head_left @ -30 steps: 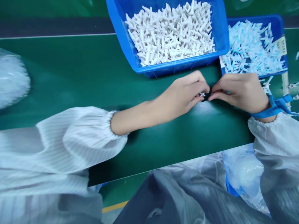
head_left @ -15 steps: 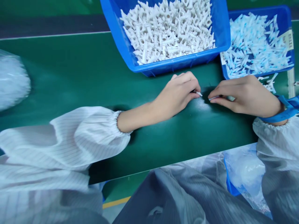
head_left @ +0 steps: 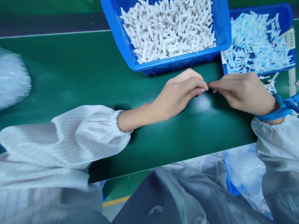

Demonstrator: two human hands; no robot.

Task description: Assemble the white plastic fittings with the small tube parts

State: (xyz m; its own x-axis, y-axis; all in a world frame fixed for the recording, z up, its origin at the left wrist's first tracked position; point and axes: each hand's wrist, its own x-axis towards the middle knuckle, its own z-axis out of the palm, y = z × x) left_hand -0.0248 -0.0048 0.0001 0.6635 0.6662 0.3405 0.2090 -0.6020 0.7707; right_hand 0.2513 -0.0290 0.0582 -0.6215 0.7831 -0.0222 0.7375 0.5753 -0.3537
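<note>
My left hand (head_left: pixel 181 93) rests on the green table (head_left: pixel 77 74) with its fingers pinched round a small white plastic part (head_left: pixel 202 90) that peeks out at the fingertips. My right hand (head_left: pixel 243 91) lies just to its right, fingers pressed together, its fingertips meeting those of the left hand at the part. What the right fingers hold is hidden. A blue wrist strap (head_left: pixel 277 110) circles my right wrist. Both arms wear white striped sleeves.
A large blue bin (head_left: pixel 163 63) full of white plastic parts stands just behind my hands. A second blue bin (head_left: pixel 287 9) with white and blue parts stands at the right, several loose parts (head_left: pixel 269 83) beside it. A white bag (head_left: pixel 11 77) lies far left. A plastic bag (head_left: pixel 243 172) rests on my lap.
My hands were a small gap apart half a second ago, each showing a small piece. They have come together, fingertips now touching.
</note>
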